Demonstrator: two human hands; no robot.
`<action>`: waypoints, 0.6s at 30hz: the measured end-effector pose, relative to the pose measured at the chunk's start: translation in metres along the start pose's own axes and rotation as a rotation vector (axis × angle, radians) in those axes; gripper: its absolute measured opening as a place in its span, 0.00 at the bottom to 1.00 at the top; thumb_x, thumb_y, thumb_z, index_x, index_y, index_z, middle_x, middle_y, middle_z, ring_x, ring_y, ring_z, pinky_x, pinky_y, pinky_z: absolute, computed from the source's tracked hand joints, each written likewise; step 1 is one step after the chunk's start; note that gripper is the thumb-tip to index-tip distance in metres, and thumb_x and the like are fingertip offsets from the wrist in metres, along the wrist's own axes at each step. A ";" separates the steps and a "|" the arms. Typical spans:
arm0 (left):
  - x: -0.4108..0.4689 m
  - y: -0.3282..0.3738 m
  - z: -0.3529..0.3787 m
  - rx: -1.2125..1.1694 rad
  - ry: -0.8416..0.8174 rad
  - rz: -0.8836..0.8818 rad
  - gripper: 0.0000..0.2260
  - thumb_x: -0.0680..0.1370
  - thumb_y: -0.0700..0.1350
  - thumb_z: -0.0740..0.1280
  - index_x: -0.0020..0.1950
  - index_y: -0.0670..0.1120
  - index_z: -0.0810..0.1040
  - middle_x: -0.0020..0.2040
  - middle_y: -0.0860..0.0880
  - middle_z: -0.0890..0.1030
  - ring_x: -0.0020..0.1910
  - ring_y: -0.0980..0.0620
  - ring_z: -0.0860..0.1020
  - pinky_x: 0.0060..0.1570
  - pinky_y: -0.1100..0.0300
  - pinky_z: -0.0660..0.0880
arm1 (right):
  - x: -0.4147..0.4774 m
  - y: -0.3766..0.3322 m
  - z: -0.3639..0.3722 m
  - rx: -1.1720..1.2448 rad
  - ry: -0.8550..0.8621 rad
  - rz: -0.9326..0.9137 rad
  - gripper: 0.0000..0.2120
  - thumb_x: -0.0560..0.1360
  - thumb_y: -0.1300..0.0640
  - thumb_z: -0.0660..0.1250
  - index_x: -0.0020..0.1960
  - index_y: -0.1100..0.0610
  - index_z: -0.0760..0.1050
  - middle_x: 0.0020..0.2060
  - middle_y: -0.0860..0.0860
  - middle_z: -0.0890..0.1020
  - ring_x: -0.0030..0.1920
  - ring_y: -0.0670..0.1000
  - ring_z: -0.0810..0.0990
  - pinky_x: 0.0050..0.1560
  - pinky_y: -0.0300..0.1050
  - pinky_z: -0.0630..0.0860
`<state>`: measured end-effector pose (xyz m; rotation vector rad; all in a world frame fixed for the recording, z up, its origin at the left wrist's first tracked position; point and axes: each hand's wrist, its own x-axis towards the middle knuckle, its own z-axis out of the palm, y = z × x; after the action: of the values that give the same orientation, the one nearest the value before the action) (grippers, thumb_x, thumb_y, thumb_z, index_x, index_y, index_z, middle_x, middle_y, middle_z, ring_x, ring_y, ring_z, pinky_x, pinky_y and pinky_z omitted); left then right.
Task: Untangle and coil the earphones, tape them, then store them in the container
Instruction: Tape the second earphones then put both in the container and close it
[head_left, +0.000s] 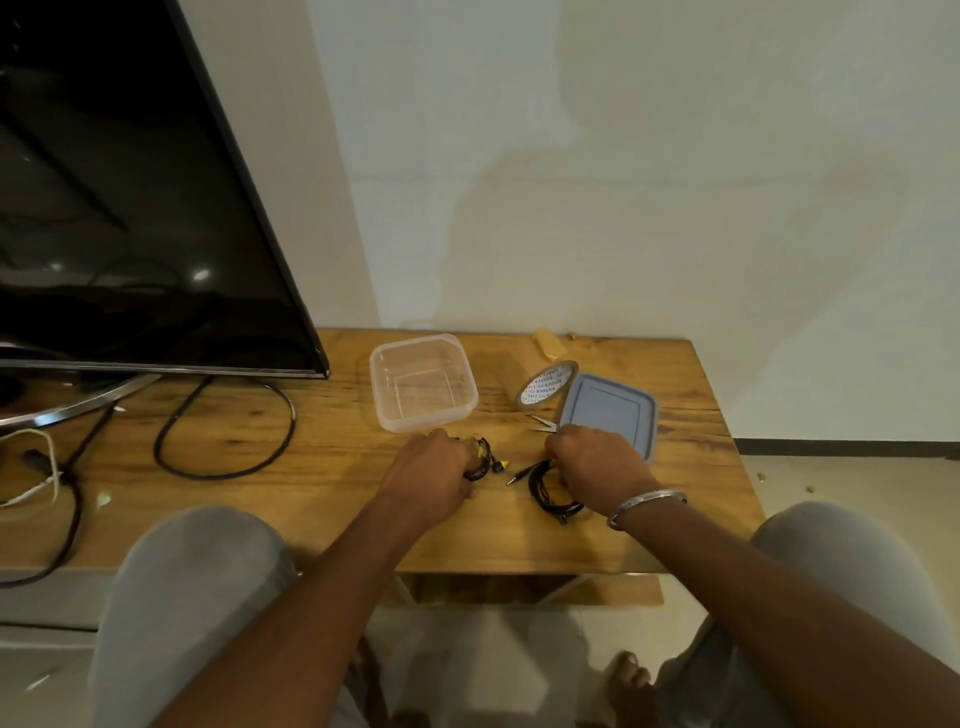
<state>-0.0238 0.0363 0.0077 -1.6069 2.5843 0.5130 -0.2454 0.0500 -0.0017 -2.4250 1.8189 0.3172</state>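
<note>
Two black earphone bundles lie on the wooden table (311, 509). My left hand (428, 475) grips one coiled bundle (480, 462), whose yellow-tipped earbuds stick out to the right. My right hand (595, 465) holds the other black earphone coil (545, 491), with its jack plug pointing left. A clear square container (423, 382) stands open just behind my left hand. A roll of tape (545, 383) leans behind my right hand, next to the blue lid (610, 410). Small scissors (543, 425) peek out by my right knuckles.
A large dark TV screen (130, 208) on a curved metal stand fills the table's left side, with black cables (228, 457) looping in front of it. A white wall rises behind the table. My knees sit below the front edge.
</note>
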 end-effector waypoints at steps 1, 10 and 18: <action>0.000 -0.003 -0.001 -0.060 0.004 -0.007 0.09 0.76 0.52 0.72 0.45 0.47 0.80 0.44 0.48 0.78 0.45 0.47 0.78 0.40 0.58 0.69 | 0.002 0.000 0.000 0.000 -0.004 0.003 0.10 0.78 0.62 0.66 0.58 0.55 0.77 0.54 0.54 0.79 0.51 0.55 0.80 0.48 0.49 0.79; -0.004 -0.018 -0.039 -0.443 0.116 -0.045 0.11 0.73 0.51 0.76 0.42 0.43 0.83 0.37 0.46 0.82 0.38 0.46 0.79 0.38 0.53 0.76 | 0.003 -0.002 -0.029 0.401 0.072 0.020 0.06 0.72 0.54 0.70 0.48 0.52 0.81 0.42 0.49 0.82 0.42 0.51 0.79 0.44 0.48 0.80; -0.019 -0.034 -0.063 -0.405 -0.112 -0.045 0.09 0.71 0.49 0.78 0.40 0.44 0.85 0.30 0.50 0.78 0.30 0.52 0.74 0.34 0.59 0.70 | 0.042 -0.020 -0.122 0.704 0.427 0.084 0.04 0.70 0.59 0.73 0.43 0.52 0.83 0.36 0.44 0.83 0.34 0.39 0.79 0.37 0.27 0.73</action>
<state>0.0230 0.0198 0.0628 -1.6749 2.4680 1.1485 -0.2018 -0.0080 0.1065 -1.9960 1.7554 -0.7646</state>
